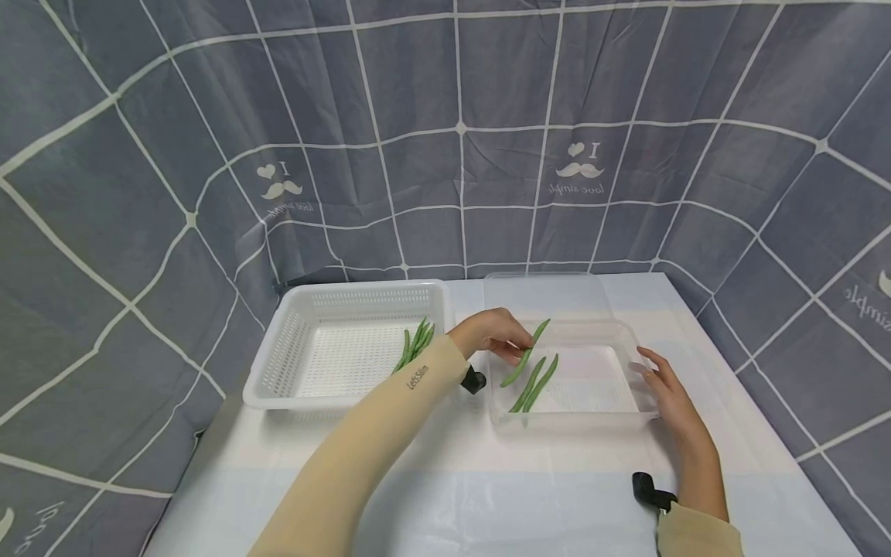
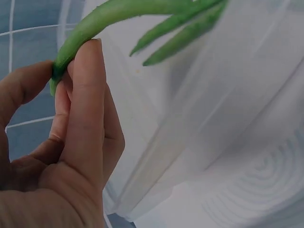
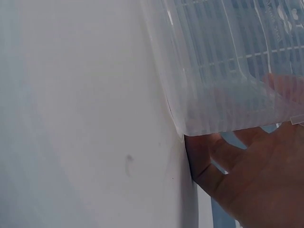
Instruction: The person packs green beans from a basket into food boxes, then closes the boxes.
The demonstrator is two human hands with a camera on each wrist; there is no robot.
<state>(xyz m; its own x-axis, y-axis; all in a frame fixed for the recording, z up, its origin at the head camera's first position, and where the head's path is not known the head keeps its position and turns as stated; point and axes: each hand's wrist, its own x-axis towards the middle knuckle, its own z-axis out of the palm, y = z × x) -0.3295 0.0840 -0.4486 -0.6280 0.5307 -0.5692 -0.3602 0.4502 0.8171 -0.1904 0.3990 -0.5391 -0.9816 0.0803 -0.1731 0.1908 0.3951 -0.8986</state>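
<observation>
My left hand (image 1: 497, 334) pinches a green bean (image 1: 524, 365) near its far end, between thumb and fingers. The bean hangs slanted over the left part of a clear plastic box (image 1: 592, 420). Inside that box, two more green beans (image 1: 540, 385) lie side by side, close below the held one. In the left wrist view, the thumb and fingertips meet at one end of the curved bean (image 2: 111, 13). My right hand (image 1: 671, 398) touches the box's right wall from outside. Some of its fingers show only faintly through the plastic in the right wrist view.
To the left stands a white perforated basket (image 1: 299, 403) with several green beans (image 1: 418, 340) at its right side, partly behind the left forearm. A clear flat sheet or lid (image 1: 543, 288) lies behind the box. Grey checked cloth (image 1: 418, 170) encloses the white table (image 1: 501, 503).
</observation>
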